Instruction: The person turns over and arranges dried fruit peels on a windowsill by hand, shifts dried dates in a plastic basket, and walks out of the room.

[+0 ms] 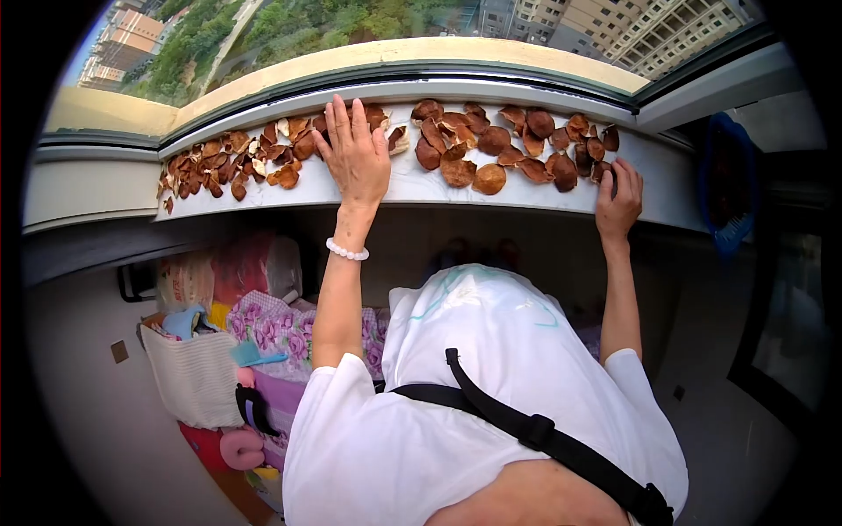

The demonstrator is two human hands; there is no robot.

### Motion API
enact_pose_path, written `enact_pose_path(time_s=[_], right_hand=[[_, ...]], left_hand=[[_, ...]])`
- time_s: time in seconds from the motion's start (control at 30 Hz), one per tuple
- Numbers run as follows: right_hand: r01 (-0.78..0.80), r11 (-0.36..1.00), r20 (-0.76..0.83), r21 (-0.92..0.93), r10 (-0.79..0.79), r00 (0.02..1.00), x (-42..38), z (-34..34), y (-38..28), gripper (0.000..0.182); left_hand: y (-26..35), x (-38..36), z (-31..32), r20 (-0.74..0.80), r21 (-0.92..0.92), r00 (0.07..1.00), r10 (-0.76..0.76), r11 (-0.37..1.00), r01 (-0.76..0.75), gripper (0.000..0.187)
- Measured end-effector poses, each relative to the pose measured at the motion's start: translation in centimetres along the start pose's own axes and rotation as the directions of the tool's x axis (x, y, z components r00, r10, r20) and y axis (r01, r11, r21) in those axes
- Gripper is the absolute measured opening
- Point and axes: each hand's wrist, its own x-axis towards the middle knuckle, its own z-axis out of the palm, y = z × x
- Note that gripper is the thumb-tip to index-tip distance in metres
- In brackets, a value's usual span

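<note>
Brown, curled pieces that look like dried peel (492, 140) lie spread along a white marbled windowsill (403, 188). My left hand (358, 167), with a pale bead bracelet at the wrist, lies over the pieces left of the middle. Its fingers are stretched out flat, and some pieces show beside and beyond them. At the right end of the spread is my right hand (620, 200). Its fingers are bent around a dark dried peel at the edge of the group, and the fingertips are partly hidden.
Window frame (403, 81) runs behind the sill, with buildings and trees outside. A blue basket (728, 184) stands at the right. Below left are a box with a white knitted cover (195, 373), a floral cloth (267, 324), a light-blue brush (254, 354) and plastic bags (250, 267).
</note>
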Motion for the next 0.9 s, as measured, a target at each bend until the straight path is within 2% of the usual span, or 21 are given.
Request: enact_pose_path(time_s=[0.07,0.1,0.17,0.27,0.37,0.53,0.6,0.67,0.77,0.87,0.9], right_hand=[[-0.009,1.0,0.004,0.005,0.009,1.0,-0.1,-0.3,0.2,0.02],[-0.011,1.0,0.002,0.011,0.011,1.0,-0.2,-0.2,0.2,0.02],[-0.005,0.999,0.005,0.032,0.005,1.0,-0.1,0.1,0.2,0.02],[0.003,1.0,-0.004,0.011,-0.003,1.0,-0.2,0.1,0.2,0.02],[0.005,1.0,0.004,0.004,-0.005,1.0,0.0,0.0,0.4,0.021],[0.011,1.0,0.001,0.025,-0.011,1.0,-0.2,0.0,0.5,0.021],[0.002,1.0,-0.009,0.002,-0.002,1.0,-0.3,0.0,0.6,0.021],[0.008,1.0,0.013,0.024,-0.008,1.0,-0.2,0.0,0.6,0.021],[-0.004,0.999,0.013,0.032,0.003,1.0,-0.4,0.0,0.7,0.024],[-0.007,0.999,0.007,0.034,0.007,1.0,-0.2,-0.1,0.6,0.031],[0.007,0.999,-0.001,0.036,-0.007,1.0,-0.1,-0.1,0.4,0.032]], left_hand=[[0.8,0.0,-0.9,-0.072,-0.118,0.993,0.095,0.988,-0.103,0.055],[1.5,-0.1,-1.2,-0.073,-0.117,0.993,0.096,0.988,-0.104,0.055],[4.0,-0.8,-1.9,0.03,-0.227,0.967,0.253,0.944,-0.24,0.056],[7.0,-1.7,-2.0,0.176,-0.233,0.919,0.352,0.922,-0.308,0.054],[6.8,-1.8,-1.3,0.199,-0.157,0.915,0.352,0.933,-0.325,0.053],[4.3,-0.8,-1.2,0.193,-0.045,0.949,0.249,0.969,-0.245,0.052],[4.3,-0.9,-1.5,0.183,0.055,0.961,0.21,0.973,-0.223,0.053],[4.5,-1.1,-1.1,0.124,-0.003,0.974,0.189,0.982,-0.19,0.056],[6.7,-1.7,-1.8,0.102,-0.109,0.963,0.249,0.965,-0.238,0.06],[9.1,-2.4,-2.0,0.224,-0.178,0.9,0.375,0.923,-0.34,0.065],[9.5,-2.5,-1.6,0.218,-0.183,0.898,0.383,0.919,-0.348,0.062]])
